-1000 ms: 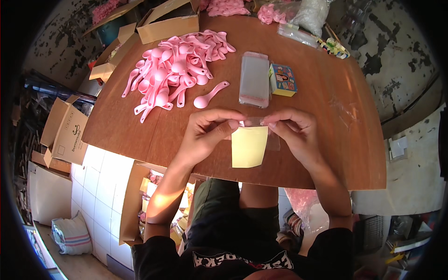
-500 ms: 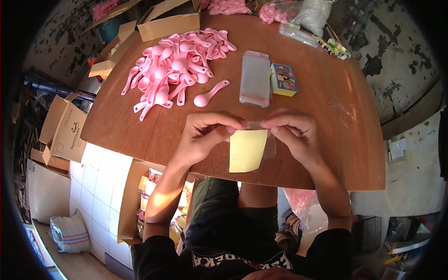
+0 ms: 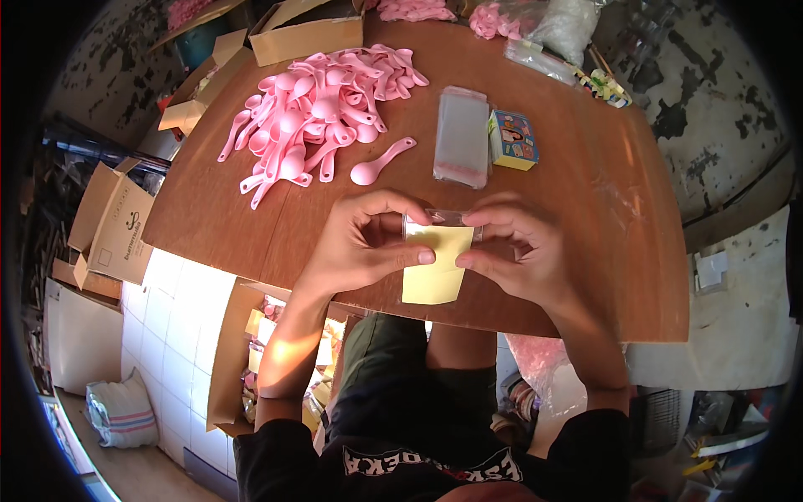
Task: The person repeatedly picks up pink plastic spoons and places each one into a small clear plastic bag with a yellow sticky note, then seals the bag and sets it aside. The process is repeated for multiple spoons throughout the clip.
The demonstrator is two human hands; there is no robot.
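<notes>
Between both hands, near the table's front edge, is a small clear plastic bag [image 3: 443,217] with a pale yellow card [image 3: 435,280] in it. My left hand [image 3: 364,243] pinches the bag's left side, thumb lying across the card's front and fingers behind the upper edge. At the right side, my right hand [image 3: 519,247] grips the bag the same way. Just beyond the hands lie a single pink measuring spoon [image 3: 383,161], a stack of clear plastic bags [image 3: 461,138] and a small blue and yellow box [image 3: 513,139].
A large heap of pink spoons [image 3: 322,105] covers the table's [image 3: 577,217] far left. Open cardboard boxes [image 3: 305,38] stand behind it, and another carton [image 3: 117,222] is at the left. Plastic packs [image 3: 565,29] lie at the far right edge. Below the table, an open box [image 3: 234,360] holds packed items.
Both thumbs have slid down from the bag's top edge onto the front of the yellow card. The view has shifted slightly; the spoons and bag stack have stayed in place.
</notes>
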